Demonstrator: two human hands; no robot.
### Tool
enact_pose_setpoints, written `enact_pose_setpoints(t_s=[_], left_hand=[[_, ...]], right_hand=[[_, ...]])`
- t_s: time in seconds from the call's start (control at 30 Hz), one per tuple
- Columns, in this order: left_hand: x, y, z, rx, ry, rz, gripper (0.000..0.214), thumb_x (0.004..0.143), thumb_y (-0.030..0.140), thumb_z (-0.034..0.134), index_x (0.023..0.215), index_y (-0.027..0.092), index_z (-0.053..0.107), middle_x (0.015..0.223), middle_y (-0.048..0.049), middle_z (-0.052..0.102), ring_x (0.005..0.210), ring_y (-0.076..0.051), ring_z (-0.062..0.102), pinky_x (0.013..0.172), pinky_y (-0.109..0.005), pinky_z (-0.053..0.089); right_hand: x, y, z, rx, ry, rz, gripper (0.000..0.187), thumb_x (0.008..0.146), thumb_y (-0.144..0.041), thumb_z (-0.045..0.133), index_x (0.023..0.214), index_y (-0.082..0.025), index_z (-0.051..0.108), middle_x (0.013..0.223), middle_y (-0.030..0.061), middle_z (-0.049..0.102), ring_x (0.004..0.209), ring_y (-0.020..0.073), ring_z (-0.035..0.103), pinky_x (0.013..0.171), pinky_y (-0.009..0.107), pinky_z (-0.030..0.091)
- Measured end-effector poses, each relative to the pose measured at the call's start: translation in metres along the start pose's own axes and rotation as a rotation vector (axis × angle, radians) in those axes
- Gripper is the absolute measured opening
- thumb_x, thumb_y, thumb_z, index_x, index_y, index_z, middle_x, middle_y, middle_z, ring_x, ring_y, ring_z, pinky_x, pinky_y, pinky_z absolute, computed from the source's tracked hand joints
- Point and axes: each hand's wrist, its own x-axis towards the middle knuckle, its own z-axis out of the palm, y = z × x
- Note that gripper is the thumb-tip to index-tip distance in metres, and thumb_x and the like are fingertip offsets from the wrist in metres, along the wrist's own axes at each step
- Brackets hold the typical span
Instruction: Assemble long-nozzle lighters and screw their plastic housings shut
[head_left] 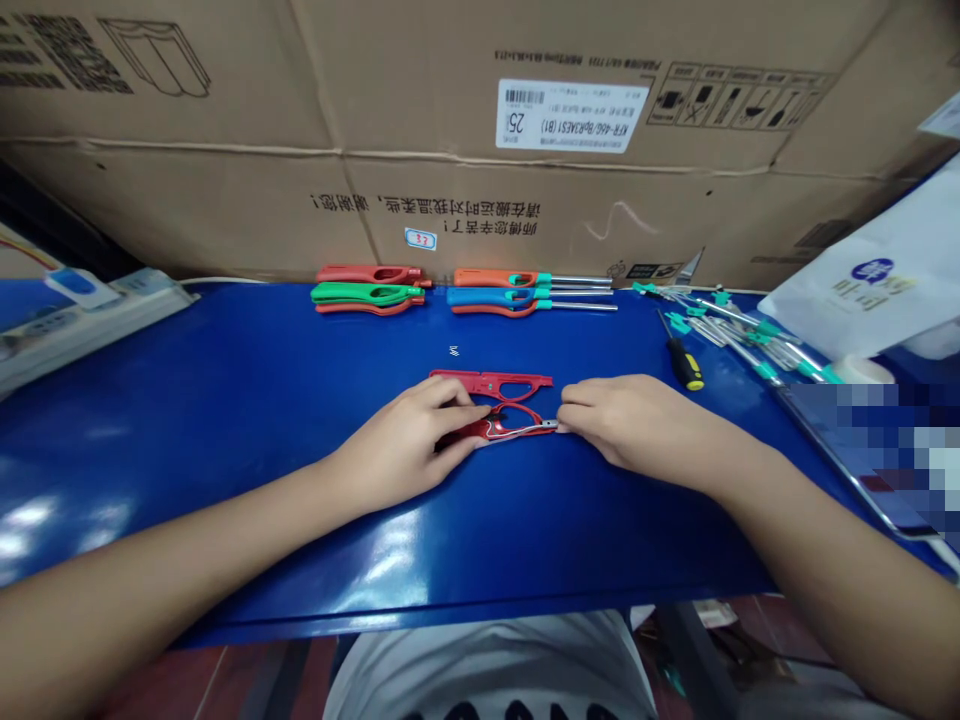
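A red lighter housing half (531, 410) lies on the blue table with its inner side up, a thin wire and small dark parts showing in it. My left hand (401, 440) is closed on its handle end, covering much of it. At its front end a metal tube (550, 424) shows a short length. My right hand (637, 428) pinches this tube, and the rest is hidden by the fingers. Just beyond lies a second red housing half (480, 383), close to my left fingers.
Behind are stacked lighter housings (360, 294) and several lighters with metal tubes (495, 297). On the right are a screwdriver (684, 362), loose metal tubes with green parts (739, 335), a white bag (870, 270) and a tablet-like device (847, 450). A power strip (90, 320) lies left; a cardboard wall (420, 110) stands behind.
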Motion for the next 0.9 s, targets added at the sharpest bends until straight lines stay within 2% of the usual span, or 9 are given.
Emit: enact_pose_setpoints(t_s=[0.27,0.37,0.53,0.73,0.9], left_hand=[[0.000,0.000,0.002,-0.006,0.000,0.004,0.024,0.098,0.024,0.059,0.118,0.016,0.071,0.100,-0.0085,0.064,0.094,-0.021,0.061,0.087,-0.036,0.054],[0.000,0.000,0.001,-0.015,0.004,0.014,0.023,0.097,0.023,0.060,0.116,0.015,0.071,0.098,-0.0084,0.064,0.093,-0.021,0.061,0.086,-0.036,0.053],[-0.001,-0.001,0.003,-0.057,0.035,0.005,0.026,0.096,0.022,0.062,0.119,0.015,0.071,0.100,-0.0083,0.065,0.095,-0.020,0.063,0.088,-0.036,0.054],[-0.003,-0.002,0.010,-0.224,0.093,-0.143,0.029,0.091,0.023,0.068,0.119,0.019,0.073,0.106,-0.0074,0.067,0.094,-0.019,0.066,0.082,-0.033,0.057],[-0.003,0.001,0.011,-0.273,0.098,-0.170,0.031,0.088,0.022,0.068,0.119,0.019,0.072,0.108,-0.0082,0.068,0.094,-0.019,0.067,0.079,-0.032,0.058]], right_hand=[[-0.001,-0.004,-0.003,-0.082,-0.039,-0.018,0.018,0.094,-0.009,0.049,0.089,-0.019,0.064,0.088,0.0064,0.067,0.077,0.0186,0.058,0.062,0.031,0.032],[-0.001,-0.004,-0.003,-0.066,-0.016,-0.004,0.017,0.097,-0.016,0.048,0.089,-0.019,0.063,0.089,0.0078,0.066,0.082,0.0217,0.058,0.065,0.032,0.035],[-0.003,0.009,-0.002,0.286,0.080,0.078,0.019,0.097,-0.037,0.057,0.101,-0.021,0.066,0.102,0.0071,0.068,0.093,0.0227,0.061,0.077,0.033,0.042],[0.002,0.014,0.005,0.581,0.079,0.129,0.021,0.094,-0.040,0.063,0.093,-0.020,0.069,0.092,0.0054,0.067,0.084,0.0187,0.059,0.074,0.029,0.041],[0.006,0.009,0.009,0.656,0.042,0.124,0.017,0.093,-0.034,0.063,0.093,-0.019,0.068,0.089,0.0040,0.065,0.079,0.0159,0.056,0.071,0.027,0.040]])
